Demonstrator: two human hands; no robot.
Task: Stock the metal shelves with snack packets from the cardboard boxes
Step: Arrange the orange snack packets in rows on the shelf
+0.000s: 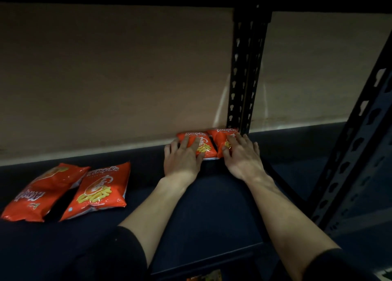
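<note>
Two orange snack packets lie side by side at the back of the dark metal shelf (212,196), against the wall. My left hand (182,155) rests flat on the left packet (204,146), fingers spread and straight. My right hand (241,153) lies on the right packet (221,136), its fingers straight over the top and the thumb at the packet's front edge. Two more orange packets lie flat at the front left of the shelf, one (101,192) face up and one (42,191) turned round beside it.
A black slotted upright (244,72) stands right behind the two back packets. Another slotted post (356,149) slants along the right side. The shelf above is a dark band at the top. The beige wall (116,79) closes the back. Part of a packet shows below the shelf (207,277).
</note>
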